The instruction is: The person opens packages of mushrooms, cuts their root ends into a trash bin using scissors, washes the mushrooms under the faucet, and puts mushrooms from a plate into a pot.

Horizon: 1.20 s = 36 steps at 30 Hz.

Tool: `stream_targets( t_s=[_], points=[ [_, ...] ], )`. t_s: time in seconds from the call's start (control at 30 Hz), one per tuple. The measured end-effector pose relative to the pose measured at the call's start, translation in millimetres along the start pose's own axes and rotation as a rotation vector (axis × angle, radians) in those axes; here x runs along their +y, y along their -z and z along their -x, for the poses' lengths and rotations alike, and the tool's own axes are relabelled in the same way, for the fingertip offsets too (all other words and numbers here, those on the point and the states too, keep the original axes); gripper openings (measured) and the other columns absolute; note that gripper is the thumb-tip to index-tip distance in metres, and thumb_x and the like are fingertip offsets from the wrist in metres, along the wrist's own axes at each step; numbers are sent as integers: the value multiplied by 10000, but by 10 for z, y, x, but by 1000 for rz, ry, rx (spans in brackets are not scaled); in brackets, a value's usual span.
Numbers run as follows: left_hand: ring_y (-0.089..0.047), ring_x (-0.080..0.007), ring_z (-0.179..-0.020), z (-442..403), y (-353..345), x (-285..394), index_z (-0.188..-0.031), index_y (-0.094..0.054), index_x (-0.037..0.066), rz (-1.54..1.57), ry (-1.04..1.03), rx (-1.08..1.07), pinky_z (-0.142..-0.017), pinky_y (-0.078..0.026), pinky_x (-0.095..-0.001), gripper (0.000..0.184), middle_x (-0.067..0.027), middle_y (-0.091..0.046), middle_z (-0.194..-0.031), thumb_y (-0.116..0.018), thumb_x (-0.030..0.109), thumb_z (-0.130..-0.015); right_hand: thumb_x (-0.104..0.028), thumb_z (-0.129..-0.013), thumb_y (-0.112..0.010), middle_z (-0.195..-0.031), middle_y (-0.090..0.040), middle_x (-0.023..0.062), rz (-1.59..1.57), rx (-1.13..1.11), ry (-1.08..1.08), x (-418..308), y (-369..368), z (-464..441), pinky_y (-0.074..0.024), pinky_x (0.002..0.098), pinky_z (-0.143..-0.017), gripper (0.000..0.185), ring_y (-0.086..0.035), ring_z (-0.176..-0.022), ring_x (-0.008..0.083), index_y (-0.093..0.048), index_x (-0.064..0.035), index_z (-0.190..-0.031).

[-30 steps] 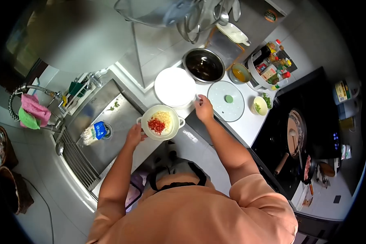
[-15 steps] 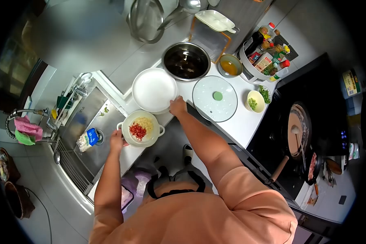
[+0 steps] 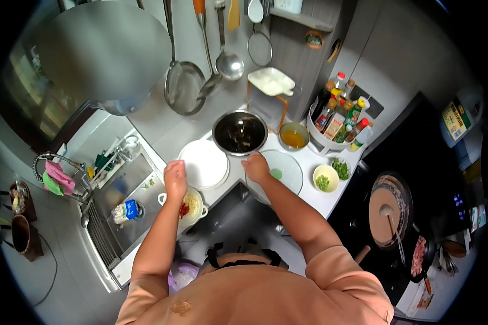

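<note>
My left hand (image 3: 175, 176) is curled closed at the left edge of a white plate (image 3: 203, 163); what its fingers hold, if anything, is hidden. A second white rim shows beneath the plate. Below that hand, partly covered by my forearm, stands a pale two-handled bowl (image 3: 196, 213) with red chopped pieces and pale minced bits. My right hand (image 3: 257, 167) has its fingers curled in by the lower rim of a steel bowl (image 3: 239, 132) of dark liquid. It overlaps a glass lid (image 3: 288, 174) with a green knob, and I cannot tell which it touches.
At left is a sink (image 3: 126, 189) with a blue-white packet (image 3: 126, 211). A bowl of yellow liquid (image 3: 294, 136), small bowls of chopped greens (image 3: 325, 179) and a bottle rack (image 3: 336, 122) stand right. A pan (image 3: 387, 211) with a ladle sits on the stove; utensils hang above.
My left hand has left the two-handled bowl and moved up to the plate's left edge. My right hand has moved from the plate's right side toward the steel bowl and lid. The view has tilted up.
</note>
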<state>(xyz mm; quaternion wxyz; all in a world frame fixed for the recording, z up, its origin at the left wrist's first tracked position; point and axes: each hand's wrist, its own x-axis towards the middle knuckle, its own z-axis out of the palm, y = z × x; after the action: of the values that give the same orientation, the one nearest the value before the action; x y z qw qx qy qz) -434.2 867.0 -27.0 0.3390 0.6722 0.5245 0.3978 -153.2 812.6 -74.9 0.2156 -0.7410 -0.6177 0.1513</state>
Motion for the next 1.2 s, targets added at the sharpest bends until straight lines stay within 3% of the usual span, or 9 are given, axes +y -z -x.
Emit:
stream_targets(
  t_s=[0.1, 0.17, 0.37, 0.57, 0.67, 0.93, 0.97, 1.07, 1.2],
  points=[
    [-483, -360, -1107, -221, -296, 425, -990, -592, 70, -20, -312, -68, -950, -395, -416, 168, -172, -481, -1205, -583, 47, -823, -72, -717, -654, -1297, -434, 155, -208, -88, -18, 48, 433, -43, -402, 347, -983, 539, -465, -1177, 314, -527, -116, -1238],
    [-448, -405, -1135, -249, -287, 1061, -1100, -528, 146, -280, -542, -65, -974, -380, -432, 406, -172, -434, -1272, -622, -5, -735, -139, -706, -703, -1162, -552, 154, -284, 52, 95, -134, 921, -195, -445, 355, -919, 479, -542, -1084, 298, -581, -95, -1167],
    [-528, -323, -1017, -578, 46, 2142, -899, -591, 38, -356, -772, -83, -880, -424, -406, 117, -116, -579, -1066, -622, 113, -815, -291, -839, -637, -635, -636, 93, -375, 238, 183, -1048, 2300, -563, -477, 345, -596, 288, -602, -579, 225, -653, -22, -737],
    [-554, -324, -950, -640, 456, 2278, -948, -577, 46, -318, -858, 140, -804, -460, -403, 145, -116, -563, -1050, -600, 64, -806, -253, -834, -637, -678, -621, 115, -456, 386, 517, -1582, 2350, -821, -482, 353, -634, 184, -600, -640, 232, -680, -79, -877],
    [-585, -304, -910, -623, 637, 2156, -1028, -541, 61, -247, -759, 44, -783, -476, -385, 242, -127, -540, -1084, -578, 25, -791, -186, -814, -656, -723, -620, 96, -165, 214, 281, -1795, 2529, -917, -490, 345, -646, 215, -606, -663, 239, -640, -81, -1002],
    [-612, -251, -796, -622, 719, 1877, -982, -572, 69, -213, -561, -116, -696, -489, -349, 167, -94, -584, -982, -574, 69, -815, -244, -813, -643, -778, -669, 93, -311, 412, 422, -2208, 2479, -1116, -494, 344, -669, 188, -634, -714, 257, -666, -65, -866],
    [-611, -249, -794, -641, 713, 1889, -982, -572, 69, -190, -594, -116, -694, -488, -348, 164, -90, -583, -979, -572, 68, -817, -196, -805, -677, -677, -629, 63, -331, 500, 462, -2216, 2438, -1219, -461, 286, -606, 178, -568, -616, 137, -661, -26, -857],
    [-612, -245, -795, -616, 719, 1948, -978, -576, 70, -168, -600, -156, -694, -486, -345, 160, -86, -582, -980, -573, 70, -818, -275, -804, -661, -759, -665, 107, -417, 582, 251, -2077, 2517, -1433, -492, 362, -655, 211, -639, -687, 257, -668, -70, -852],
    [-602, -220, -761, -628, 755, 2001, -979, -580, 44, -185, -679, -127, -668, -488, -305, 155, -90, -592, -1011, -569, 37, -825, -357, -791, -687, -704, -650, 109, -371, 516, 99, -1915, 2650, -1432, -491, 366, -641, 318, -639, -675, 263, -657, -43, -831]
  ],
)
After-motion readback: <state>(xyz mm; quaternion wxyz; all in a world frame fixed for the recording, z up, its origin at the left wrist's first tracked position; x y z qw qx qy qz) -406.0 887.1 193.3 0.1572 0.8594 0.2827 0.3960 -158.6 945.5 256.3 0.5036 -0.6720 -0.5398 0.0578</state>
